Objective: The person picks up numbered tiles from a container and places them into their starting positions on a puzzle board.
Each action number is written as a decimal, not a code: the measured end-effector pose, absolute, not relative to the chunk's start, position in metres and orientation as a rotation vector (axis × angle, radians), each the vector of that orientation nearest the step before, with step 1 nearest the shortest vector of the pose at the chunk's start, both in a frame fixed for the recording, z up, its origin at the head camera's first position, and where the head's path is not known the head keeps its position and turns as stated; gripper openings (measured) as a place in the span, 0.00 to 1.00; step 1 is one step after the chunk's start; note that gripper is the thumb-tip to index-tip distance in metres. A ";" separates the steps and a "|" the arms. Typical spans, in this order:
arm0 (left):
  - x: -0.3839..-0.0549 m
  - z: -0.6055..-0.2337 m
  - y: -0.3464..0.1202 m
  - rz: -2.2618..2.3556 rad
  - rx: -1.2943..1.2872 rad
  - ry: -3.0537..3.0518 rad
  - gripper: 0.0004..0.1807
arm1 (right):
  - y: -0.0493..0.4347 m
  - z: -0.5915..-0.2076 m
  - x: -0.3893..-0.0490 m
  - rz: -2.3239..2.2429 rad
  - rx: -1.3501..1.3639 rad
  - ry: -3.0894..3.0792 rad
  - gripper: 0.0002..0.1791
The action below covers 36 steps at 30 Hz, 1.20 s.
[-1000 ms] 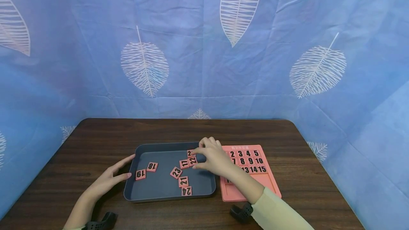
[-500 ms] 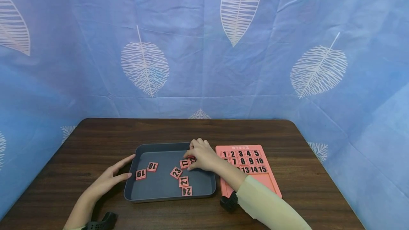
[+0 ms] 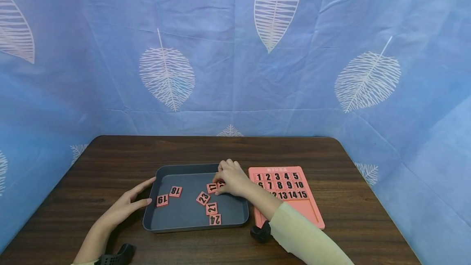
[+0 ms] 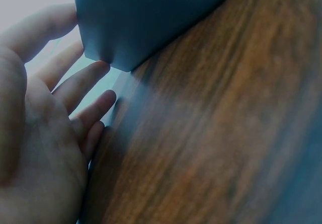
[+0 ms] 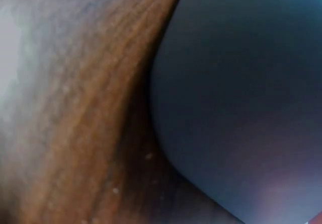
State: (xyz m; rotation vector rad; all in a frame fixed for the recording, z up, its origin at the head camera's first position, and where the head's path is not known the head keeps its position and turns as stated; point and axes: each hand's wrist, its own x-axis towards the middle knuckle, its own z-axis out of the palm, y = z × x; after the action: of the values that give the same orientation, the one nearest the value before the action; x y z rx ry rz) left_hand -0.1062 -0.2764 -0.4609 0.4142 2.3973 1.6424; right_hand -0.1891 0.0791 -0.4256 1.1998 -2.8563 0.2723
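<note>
My right hand (image 3: 232, 179) reaches into the dark grey tray (image 3: 176, 227), thumb and forefinger bent at opposite edges of the pink number 17 tile (image 3: 211, 188). Beside it, the number 22 tile (image 3: 221, 184) is partly covered by that hand. My left hand (image 3: 126, 203) touches the tray's left side with extended fingers and thumb; in the left wrist view, fingertips (image 4: 103, 67) meet the tray's outer wall (image 4: 146, 17). Also lying in the tray are tiles 18 (image 3: 175, 191), 19 (image 3: 162, 200), 23 (image 3: 203, 198), 21 (image 3: 211, 208) and 24 (image 3: 215, 219). The right wrist view shows mostly tray underside (image 5: 236, 93).
Right of the tray lies a pink number puzzle board (image 3: 307, 212), its upper rows filled with tiles through 15. My right forearm and sleeve (image 3: 298, 232) cross over its lower left. Both rest on a dark wooden table (image 3: 353, 199) before a blue leaf-patterned cloth (image 3: 220, 72).
My right hand has moved left and down from above the 22 tile to the 17 tile, settling there over the last half second. The left hand stays at the tray's side.
</note>
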 end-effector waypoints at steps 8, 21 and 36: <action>-0.105 -0.459 -0.276 1.636 0.397 2.405 0.34 | 0.085 -0.417 -0.180 0.409 1.097 -2.771 0.18; -0.106 -0.461 -0.276 1.631 0.403 2.421 0.34 | 0.110 -0.403 -0.149 0.639 0.792 -2.678 0.16; -0.106 -0.463 -0.276 1.643 0.402 2.411 0.34 | 0.160 -0.412 -0.109 0.781 0.458 -2.642 0.16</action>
State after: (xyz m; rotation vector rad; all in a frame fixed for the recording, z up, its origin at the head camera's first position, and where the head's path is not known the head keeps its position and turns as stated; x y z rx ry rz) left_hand -0.1057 -0.2761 -0.4627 0.4022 2.4113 1.6432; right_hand -0.1095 0.1599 -0.4123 0.4582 -2.6415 0.7811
